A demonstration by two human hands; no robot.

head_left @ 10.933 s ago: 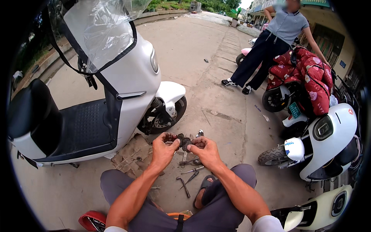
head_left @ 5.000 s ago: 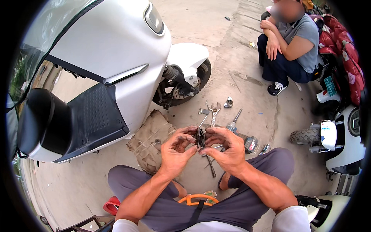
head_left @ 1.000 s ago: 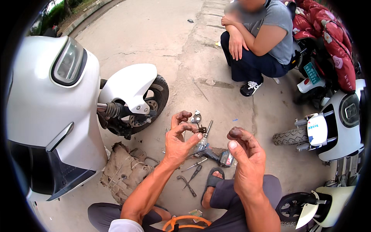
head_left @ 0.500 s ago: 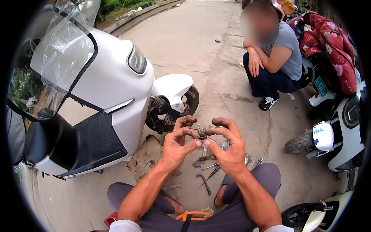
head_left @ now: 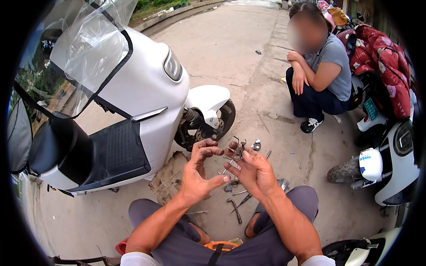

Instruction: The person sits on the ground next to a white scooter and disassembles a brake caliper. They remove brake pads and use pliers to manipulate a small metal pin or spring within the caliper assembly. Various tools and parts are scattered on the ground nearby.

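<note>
My right hand (head_left: 256, 176) grips a small dark metal clip (head_left: 240, 150) with bent wire ends between thumb and fingers. My left hand (head_left: 198, 172) is beside it, empty, its thumb and curled fingers apart, fingertips blackened. Below lie an L-shaped wrench (head_left: 234, 209), a screwdriver (head_left: 244, 200) and other tools, partly hidden by my hands. A dirty crumpled sheet (head_left: 165, 181) lies left of them. A white scooter (head_left: 155, 102) stands to the left, its front wheel (head_left: 224, 117) just beyond my hands.
A person (head_left: 328, 73) in a grey shirt crouches at right, arms crossed on a knee. Behind them are scooters (head_left: 395, 173) and a red patterned quilted cover (head_left: 390, 77). My bent legs (head_left: 297, 199) frame the tools. Another scooter (head_left: 357, 252) is at lower right.
Half a second ago both hands met on the small part. Now my left hand has let go and moved slightly apart, while my right hand holds the part up. Earlier, the person was standing.
</note>
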